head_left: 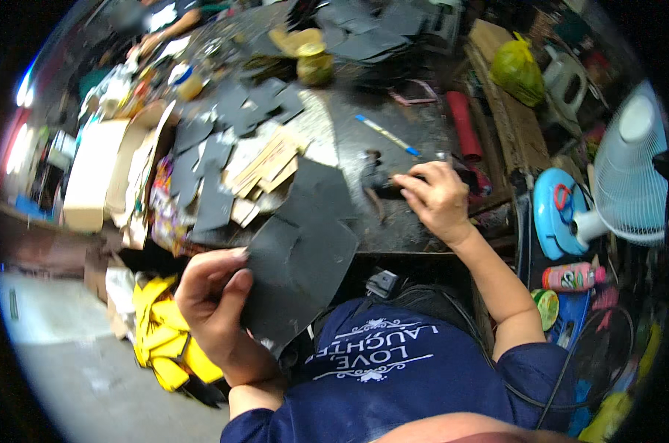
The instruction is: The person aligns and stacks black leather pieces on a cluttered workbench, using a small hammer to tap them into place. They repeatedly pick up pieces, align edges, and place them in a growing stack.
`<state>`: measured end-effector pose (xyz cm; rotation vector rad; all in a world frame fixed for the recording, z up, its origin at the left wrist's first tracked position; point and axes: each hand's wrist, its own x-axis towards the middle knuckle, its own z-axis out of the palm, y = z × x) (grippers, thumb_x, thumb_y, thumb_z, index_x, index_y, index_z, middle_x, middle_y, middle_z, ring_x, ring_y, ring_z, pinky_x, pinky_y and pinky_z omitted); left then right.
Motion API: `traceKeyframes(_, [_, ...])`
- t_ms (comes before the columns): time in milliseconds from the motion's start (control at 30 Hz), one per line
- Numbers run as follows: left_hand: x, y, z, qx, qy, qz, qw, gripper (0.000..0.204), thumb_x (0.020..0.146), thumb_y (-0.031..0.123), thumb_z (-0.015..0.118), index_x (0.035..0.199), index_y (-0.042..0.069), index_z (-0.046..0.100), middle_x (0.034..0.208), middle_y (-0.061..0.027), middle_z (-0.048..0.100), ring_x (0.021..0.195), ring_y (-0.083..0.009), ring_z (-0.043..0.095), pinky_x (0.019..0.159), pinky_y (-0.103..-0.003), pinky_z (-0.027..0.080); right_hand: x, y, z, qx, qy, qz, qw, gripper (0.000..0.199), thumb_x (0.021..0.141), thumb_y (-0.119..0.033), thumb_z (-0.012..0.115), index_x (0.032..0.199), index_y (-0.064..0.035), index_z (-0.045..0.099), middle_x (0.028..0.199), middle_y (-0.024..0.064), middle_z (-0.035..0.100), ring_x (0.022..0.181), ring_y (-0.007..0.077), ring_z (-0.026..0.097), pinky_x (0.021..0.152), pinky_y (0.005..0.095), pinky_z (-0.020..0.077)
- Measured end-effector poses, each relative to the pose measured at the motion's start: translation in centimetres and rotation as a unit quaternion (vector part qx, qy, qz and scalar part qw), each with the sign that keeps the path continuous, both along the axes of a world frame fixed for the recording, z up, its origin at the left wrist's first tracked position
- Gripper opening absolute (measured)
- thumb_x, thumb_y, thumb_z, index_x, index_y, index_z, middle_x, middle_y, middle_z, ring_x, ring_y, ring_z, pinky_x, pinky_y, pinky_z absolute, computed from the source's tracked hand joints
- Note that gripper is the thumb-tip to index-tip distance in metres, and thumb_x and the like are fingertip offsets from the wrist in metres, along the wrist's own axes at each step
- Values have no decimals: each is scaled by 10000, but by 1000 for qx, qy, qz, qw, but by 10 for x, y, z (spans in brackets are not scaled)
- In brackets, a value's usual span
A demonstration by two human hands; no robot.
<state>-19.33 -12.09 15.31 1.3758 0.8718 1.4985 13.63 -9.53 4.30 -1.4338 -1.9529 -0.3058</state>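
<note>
So the dark worktop (423, 140) is buried in cut black pieces and cardboard from 9 to 12 o'clock. My left hand (216, 303) at 7 o'clock is closed on a big black sheet (301, 258), pinched at its near edge, the rest hanging over the worktop edge. My right hand (438, 199) at 3 o'clock is curled around a dark tool (382, 184). Risk: the floppy sheet could sag and slip from that edge pinch.
</note>
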Motion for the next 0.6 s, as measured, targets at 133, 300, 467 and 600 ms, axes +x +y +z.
traceKeyframes(133, [17,13,20,39,-16,33,999,201,771,-2,760,928,-24,638,935,-112,693,834,-134,644,798,-221,474,3,-1,-2,10,14,1,1000,238,725,-115,752,961,-144,743,908,40,625,896,249,602,792,376,500])
traceKeyframes(300, [45,58,41,137,33,26,990,206,819,12,730,1005,-2,641,990,-79,688,878,-113,631,801,-215,461,5,1,-5,18,25,8,1000,235,721,-99,754,952,-143,747,893,37,624,881,241,608,769,373,508])
traceKeyframes(467, [94,156,38,201,-28,-98,974,244,888,3,667,1131,8,655,1110,-100,686,1000,-137,628,913,-264,476,6,3,-5,34,12,9,999,218,719,-93,751,931,-145,753,877,18,635,838,220,623,689,345,532])
traceKeyframes(600, [137,253,22,169,22,-179,969,309,928,86,665,1228,21,629,1165,-126,680,1071,-150,635,935,-257,477,7,4,-5,36,13,2,999,228,712,-82,759,931,-144,750,868,19,644,836,220,627,678,340,534])
